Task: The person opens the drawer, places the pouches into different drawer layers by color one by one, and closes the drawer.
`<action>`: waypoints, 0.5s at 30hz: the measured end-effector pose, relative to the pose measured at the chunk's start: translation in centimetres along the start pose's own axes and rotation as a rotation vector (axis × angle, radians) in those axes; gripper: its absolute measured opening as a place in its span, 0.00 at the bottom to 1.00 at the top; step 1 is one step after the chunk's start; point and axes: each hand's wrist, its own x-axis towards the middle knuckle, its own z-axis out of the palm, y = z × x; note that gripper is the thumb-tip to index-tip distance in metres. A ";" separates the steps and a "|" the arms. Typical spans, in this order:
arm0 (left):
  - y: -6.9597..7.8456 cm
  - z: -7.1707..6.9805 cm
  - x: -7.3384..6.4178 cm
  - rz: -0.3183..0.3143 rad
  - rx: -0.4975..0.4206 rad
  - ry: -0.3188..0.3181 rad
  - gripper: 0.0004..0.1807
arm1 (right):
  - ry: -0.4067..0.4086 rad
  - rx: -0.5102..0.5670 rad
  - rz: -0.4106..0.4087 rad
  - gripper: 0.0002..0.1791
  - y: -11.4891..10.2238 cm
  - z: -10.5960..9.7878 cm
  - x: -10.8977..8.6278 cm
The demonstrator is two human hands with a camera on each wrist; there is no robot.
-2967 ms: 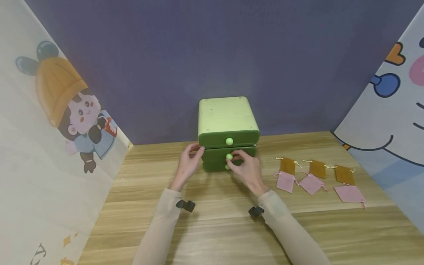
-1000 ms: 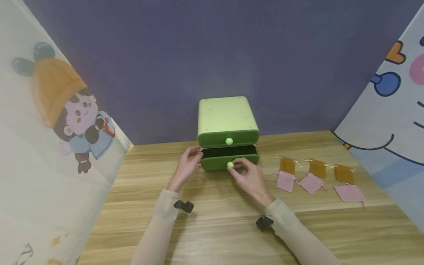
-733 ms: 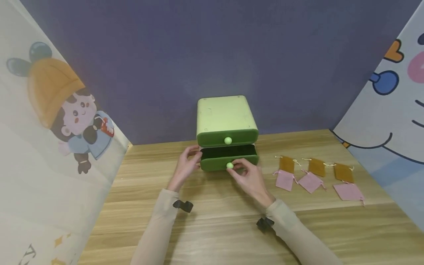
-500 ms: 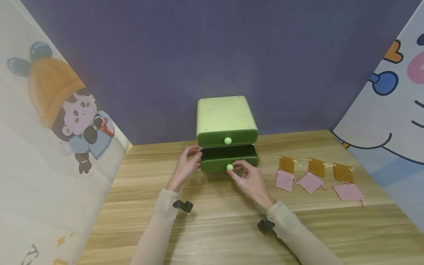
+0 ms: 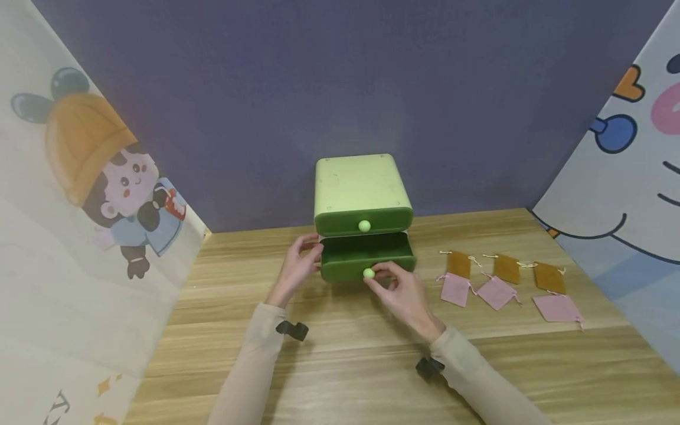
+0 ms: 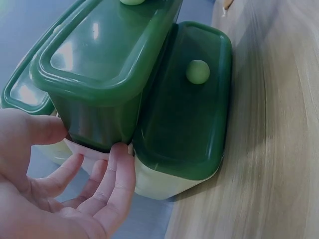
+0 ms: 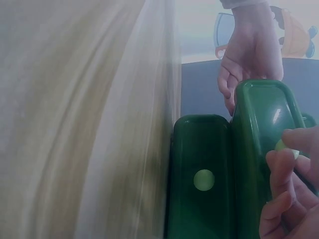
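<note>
A small three-drawer cabinet (image 5: 358, 180) with a pale green body and dark green fronts stands against the back wall. Its middle drawer (image 5: 342, 271) is pulled partway out, and bare dark green floor shows inside. Thumb and fingers of my right hand (image 5: 406, 298) pinch that drawer's round light green knob (image 5: 369, 274). At the cabinet's left side is my left hand (image 5: 296, 265); in the left wrist view its fingertips (image 6: 119, 149) rest on the side edge and its thumb is right at the pulled-out drawer's wall. The bottom drawer (image 6: 184, 114) and the top drawer (image 5: 340, 222) are closed.
To the right on the wood-grain table (image 5: 340, 378) lie three brown drawstring pouches (image 5: 506, 270) in a row. Three pink drawstring pouches (image 5: 455, 289) lie in front of them. A dark blue wall (image 5: 361, 77) rises behind the cabinet, with printed panels at both sides.
Three seconds ago the middle drawer was nearly closed. My right hand has drawn it toward me by its knob, uncovering the inside. My left hand has stayed at the cabinet's left side.
</note>
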 end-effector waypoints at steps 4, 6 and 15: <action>-0.1 0.0 0.0 0.008 0.007 -0.001 0.27 | 0.001 -0.004 -0.012 0.11 0.0 -0.1 -0.2; -0.1 -0.1 0.0 0.011 0.012 -0.004 0.27 | 0.007 -0.008 -0.023 0.11 0.0 -0.1 -0.3; -0.2 -0.2 0.0 0.015 0.013 -0.010 0.27 | 0.006 0.011 -0.068 0.10 -0.2 -0.3 -0.8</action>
